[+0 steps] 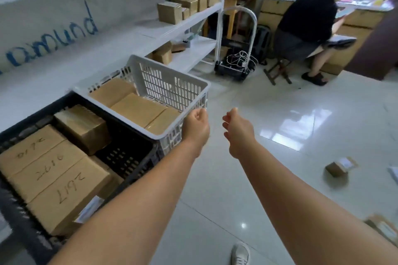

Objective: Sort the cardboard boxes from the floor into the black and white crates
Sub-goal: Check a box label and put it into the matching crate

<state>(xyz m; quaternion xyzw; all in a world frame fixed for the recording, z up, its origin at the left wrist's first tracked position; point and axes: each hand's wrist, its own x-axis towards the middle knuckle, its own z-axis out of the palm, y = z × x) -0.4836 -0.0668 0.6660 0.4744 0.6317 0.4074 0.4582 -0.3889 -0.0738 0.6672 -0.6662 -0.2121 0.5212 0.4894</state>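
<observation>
Gripping the near rim of the white crate [150, 84] with left hand [197, 126], fingers curled over the edge. Right hand [238, 130] just right of the white crate, loosely curled, holding nothing. Black crate [129, 157] touching the white crate's left side, both loaded with cardboard boxes [137, 108]. Small cardboard box [337, 168] on floor, well right of the white crate.

Brown boxes [137, 107] fill the white crate [172, 86]; beside it, a black crate [129, 157] holds brown boxes with dark handwriting.

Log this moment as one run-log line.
left hand at white crate rim | right hand empty | small box on floor
</observation>
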